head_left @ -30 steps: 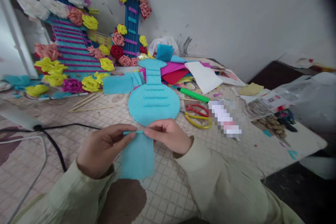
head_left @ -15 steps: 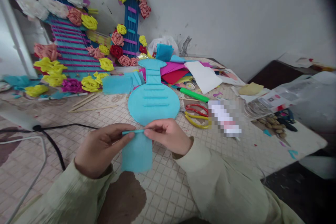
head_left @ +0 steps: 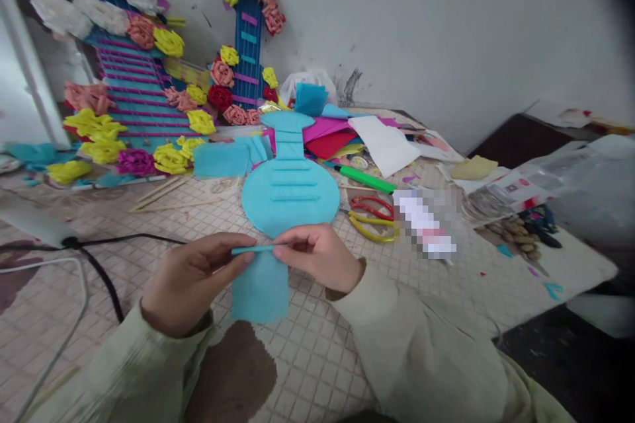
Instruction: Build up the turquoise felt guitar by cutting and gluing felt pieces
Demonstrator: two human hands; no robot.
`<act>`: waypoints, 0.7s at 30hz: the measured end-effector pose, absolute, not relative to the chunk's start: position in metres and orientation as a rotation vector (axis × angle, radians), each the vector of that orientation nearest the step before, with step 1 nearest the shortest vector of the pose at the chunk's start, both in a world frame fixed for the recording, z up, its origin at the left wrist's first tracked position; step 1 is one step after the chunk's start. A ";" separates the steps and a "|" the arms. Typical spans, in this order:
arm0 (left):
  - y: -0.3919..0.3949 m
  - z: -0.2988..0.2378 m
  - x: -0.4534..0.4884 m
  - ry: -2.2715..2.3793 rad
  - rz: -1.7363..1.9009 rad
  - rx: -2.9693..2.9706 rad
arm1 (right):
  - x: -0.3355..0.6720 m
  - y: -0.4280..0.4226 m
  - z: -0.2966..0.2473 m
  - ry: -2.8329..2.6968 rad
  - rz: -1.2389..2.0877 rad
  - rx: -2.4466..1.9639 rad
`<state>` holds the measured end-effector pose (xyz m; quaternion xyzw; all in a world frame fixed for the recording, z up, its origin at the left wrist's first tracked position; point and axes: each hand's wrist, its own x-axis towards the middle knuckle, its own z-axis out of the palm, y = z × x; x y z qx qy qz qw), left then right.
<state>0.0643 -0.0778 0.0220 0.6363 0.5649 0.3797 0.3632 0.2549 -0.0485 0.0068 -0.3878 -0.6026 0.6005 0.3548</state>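
Pale grey wall (head_left: 426, 26) rises behind a table (head_left: 322, 350) covered with a grid pattern, and clock directions here are taken from the turquoise sheet (head_left: 260, 294) in the person's hands. That sheet hangs near the table's front edge, its upper edge gathered into a thin roll (head_left: 262, 248). At nine o'clock, the left hand (head_left: 193, 281) pinches the roll's left part between thumb and forefinger, with almost no gap beyond the paper's own thickness. Toward two o'clock, the right hand (head_left: 320, 258) grips the other end just as narrowly – thumb against fingertips, the remaining fingers curled. Just beyond, between twelve and one, lies a turquoise guitar-shaped piece (head_left: 292, 215) with raised strips across it. Red-and-yellow-handled scissors (head_left: 372, 230) sit at two, with a green marker (head_left: 367, 180) farther out the same way. A clear plastic bottle (head_left: 510, 195) lies well apart between two and three; peanuts (head_left: 516, 238) are near it at three. Coloured sheets (head_left: 330, 139) are heaped at one, and thin wooden sticks (head_left: 161, 192) rest at ten. Two flower-trimmed models stand at the back – the wider model (head_left: 139, 96) between ten and eleven, the narrower model (head_left: 248, 46) at twelve.
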 end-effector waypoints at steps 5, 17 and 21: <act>-0.078 0.023 0.066 1.452 0.930 1.658 | 0.255 -0.048 0.008 -1.572 1.526 -1.021; -0.079 0.025 0.069 1.457 0.958 1.606 | 0.254 -0.050 0.008 -1.555 1.588 -1.016; -0.078 0.024 0.066 1.437 0.954 1.635 | 0.254 -0.050 0.008 -1.577 1.528 -1.025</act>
